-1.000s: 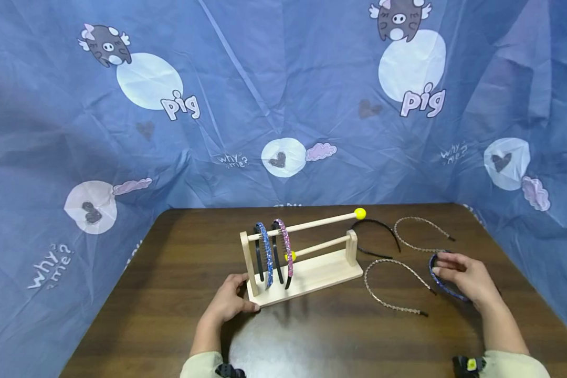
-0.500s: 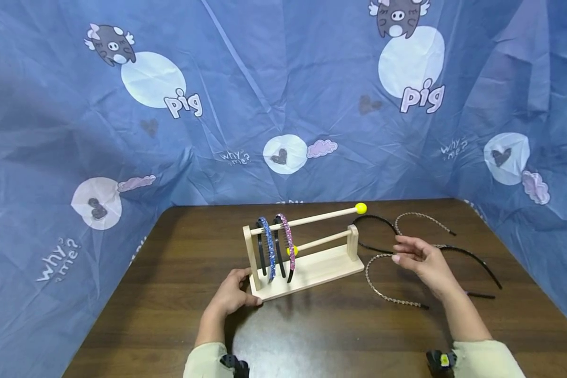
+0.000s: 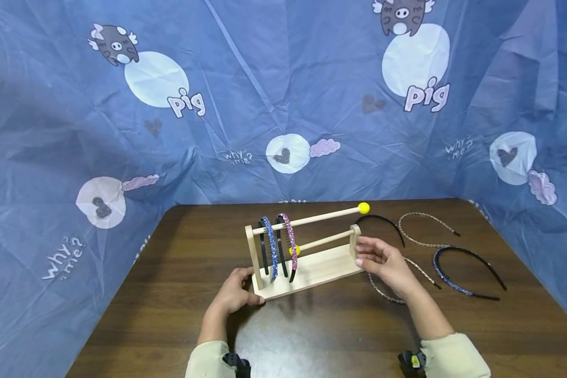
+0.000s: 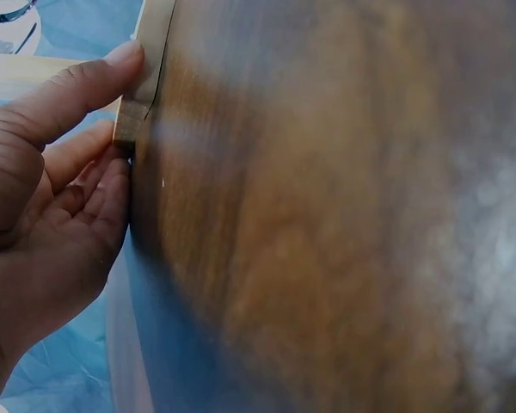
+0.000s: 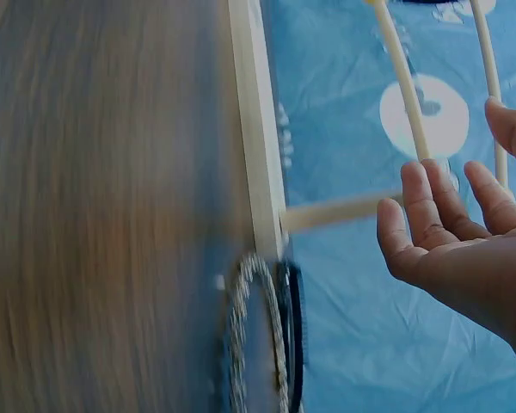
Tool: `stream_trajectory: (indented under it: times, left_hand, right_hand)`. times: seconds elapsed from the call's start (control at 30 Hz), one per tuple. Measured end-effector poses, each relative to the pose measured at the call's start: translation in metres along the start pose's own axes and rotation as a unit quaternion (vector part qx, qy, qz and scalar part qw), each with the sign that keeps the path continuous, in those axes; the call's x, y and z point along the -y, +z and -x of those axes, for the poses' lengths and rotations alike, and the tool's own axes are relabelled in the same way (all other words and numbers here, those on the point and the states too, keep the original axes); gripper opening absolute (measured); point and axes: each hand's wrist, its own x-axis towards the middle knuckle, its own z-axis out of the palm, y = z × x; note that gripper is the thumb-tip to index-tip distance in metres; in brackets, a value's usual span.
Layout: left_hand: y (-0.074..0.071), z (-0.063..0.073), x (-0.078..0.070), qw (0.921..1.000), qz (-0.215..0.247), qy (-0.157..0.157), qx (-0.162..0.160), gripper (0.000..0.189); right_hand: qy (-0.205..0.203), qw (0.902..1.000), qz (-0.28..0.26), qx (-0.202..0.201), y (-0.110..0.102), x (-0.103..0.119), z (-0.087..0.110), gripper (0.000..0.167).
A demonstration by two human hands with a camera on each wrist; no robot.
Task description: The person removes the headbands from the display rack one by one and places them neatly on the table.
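A pale wooden headband stand (image 3: 325, 269) with yellow-tipped rods stands on the table. My left hand (image 3: 233, 292) grips the left end of its base; in the left wrist view the thumb (image 4: 77, 90) lies along one side of the base corner (image 4: 133, 120), fingers on the other. From the upper rod hang a blue glitter headband (image 3: 271, 247) and a pink glitter headband (image 3: 291, 241). My right hand (image 3: 382, 262) is beside the stand's right post (image 3: 354, 242), holding nothing. In the right wrist view its fingers (image 5: 426, 206) are loosely bent near the post (image 5: 335, 212).
On the brown table (image 3: 170, 315), right of the stand, lie a black headband (image 3: 382, 218), a braided beige headband (image 3: 420, 214), another braided one (image 3: 422, 272) partly behind my right hand, and a blue-and-black headband (image 3: 453, 286). A blue printed cloth (image 3: 217, 131) hangs behind the table.
My right hand has moved left, from the blue-and-black headband on the table to the stand's right post. My left hand stays on the base.
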Motion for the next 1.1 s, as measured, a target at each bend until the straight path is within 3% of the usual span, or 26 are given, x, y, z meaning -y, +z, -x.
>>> stream_trajectory:
  times: [0.23,0.5,0.7,0.97,1.1]
  left_hand:
    - [-0.001,-0.001,0.001,0.9999,0.006,-0.013,0.002,0.075]
    - [-0.002,-0.001,0.0,0.9996,0.007,-0.027,-0.001,0.075]
    - [-0.001,-0.002,-0.001,0.9996,0.008,-0.025,0.002,0.075]
    - [0.001,-0.003,0.0,0.9996,0.009,-0.026,0.002,0.076]
    - [0.001,-0.003,0.002,0.9996,0.007,-0.027,0.001,0.076]
  right_hand:
    - [0.014,0.9988,-0.037,0.03,0.031,0.007,-0.005,0.053]
    - [-0.025,0.9944,-0.073,0.072,0.069,0.018,-0.013,0.055]
    - [-0.021,0.9894,-0.108,0.094,0.092,0.025,-0.017,0.054]
    - [-0.021,0.9857,-0.118,0.119,0.111,0.029,-0.015,0.052]
    - [-0.025,0.9856,-0.115,0.122,0.116,0.03,-0.013,0.043]
